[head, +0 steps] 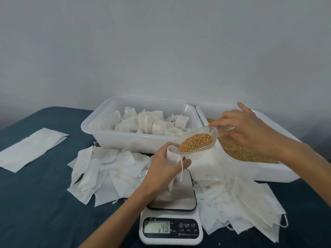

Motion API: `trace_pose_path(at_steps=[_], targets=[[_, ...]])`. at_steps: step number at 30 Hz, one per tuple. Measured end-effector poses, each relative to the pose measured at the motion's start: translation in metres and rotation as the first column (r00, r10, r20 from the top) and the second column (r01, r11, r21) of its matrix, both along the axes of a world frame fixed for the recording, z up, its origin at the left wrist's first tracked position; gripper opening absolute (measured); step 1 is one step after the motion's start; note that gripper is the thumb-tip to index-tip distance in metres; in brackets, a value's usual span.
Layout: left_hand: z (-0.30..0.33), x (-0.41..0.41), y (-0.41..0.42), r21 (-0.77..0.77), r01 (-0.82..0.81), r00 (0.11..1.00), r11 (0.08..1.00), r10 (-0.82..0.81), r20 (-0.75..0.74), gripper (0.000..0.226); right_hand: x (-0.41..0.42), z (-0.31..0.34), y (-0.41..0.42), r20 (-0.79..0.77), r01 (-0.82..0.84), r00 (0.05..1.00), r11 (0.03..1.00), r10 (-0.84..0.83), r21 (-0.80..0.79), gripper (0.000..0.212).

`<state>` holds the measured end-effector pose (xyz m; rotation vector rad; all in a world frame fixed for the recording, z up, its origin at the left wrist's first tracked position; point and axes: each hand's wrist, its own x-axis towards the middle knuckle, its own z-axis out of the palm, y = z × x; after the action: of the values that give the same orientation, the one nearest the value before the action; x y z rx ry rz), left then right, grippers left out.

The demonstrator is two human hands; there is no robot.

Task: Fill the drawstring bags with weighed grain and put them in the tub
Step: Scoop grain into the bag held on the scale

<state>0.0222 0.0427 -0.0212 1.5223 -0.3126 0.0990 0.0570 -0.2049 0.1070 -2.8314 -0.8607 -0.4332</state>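
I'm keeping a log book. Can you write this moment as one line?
left hand holds white drawstring bag | right hand tips clear plastic scoop of golden grain | above scale

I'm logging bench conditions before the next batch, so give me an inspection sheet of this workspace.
Surface: dark blue tabletop.
Job's things: scoop of grain tipped at the drawstring bag; left tub holds filled bags; grain tub; scale display lit.
Clutter: empty bags heaped left and right of the scale; flat white sheet.
Grippers: left hand holds the bag; right hand pinches the scoop.
Cables: nothing seen.
Surroundings: plain pale wall.
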Motion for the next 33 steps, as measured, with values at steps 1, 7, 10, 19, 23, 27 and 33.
trace_pose_path(at_steps=[1,7,10,19,23,27,33], targets=[[-0.001,0.0,0.0,0.002,0.007,1.0,1.0,-0.007,0.002,0.028,0.0,0.0,0.001,0.011,0.002,1.0,1.0,-0.001,-0.017,0.036],[-0.005,0.002,0.0,0.033,0.022,1.0,0.999,-0.022,0.003,0.029,0.001,0.0,0.003,0.059,-0.004,0.998,0.997,0.009,-0.079,0.036],[-0.005,0.002,0.0,0.039,0.024,1.0,0.999,-0.024,0.017,0.027,0.001,0.001,0.004,0.09,0.005,0.996,0.995,0.004,-0.095,0.035],[-0.004,0.001,0.0,0.052,0.003,1.0,0.999,-0.004,0.027,0.027,-0.008,0.007,0.01,0.15,0.027,0.989,0.989,-0.005,-0.143,0.037],[-0.006,0.002,0.0,0.062,-0.005,0.999,0.998,0.003,0.035,0.028,-0.009,0.007,0.011,0.143,0.034,0.99,0.99,-0.014,-0.137,0.036],[-0.007,0.003,0.0,0.054,-0.008,0.999,0.999,0.006,0.037,0.03,-0.01,0.007,0.011,0.144,0.031,0.989,0.99,-0.012,-0.135,0.036],[-0.007,0.003,0.0,0.049,-0.007,0.999,0.999,0.005,0.041,0.026,-0.01,0.007,0.012,0.146,0.034,0.989,0.989,-0.013,-0.141,0.036]])
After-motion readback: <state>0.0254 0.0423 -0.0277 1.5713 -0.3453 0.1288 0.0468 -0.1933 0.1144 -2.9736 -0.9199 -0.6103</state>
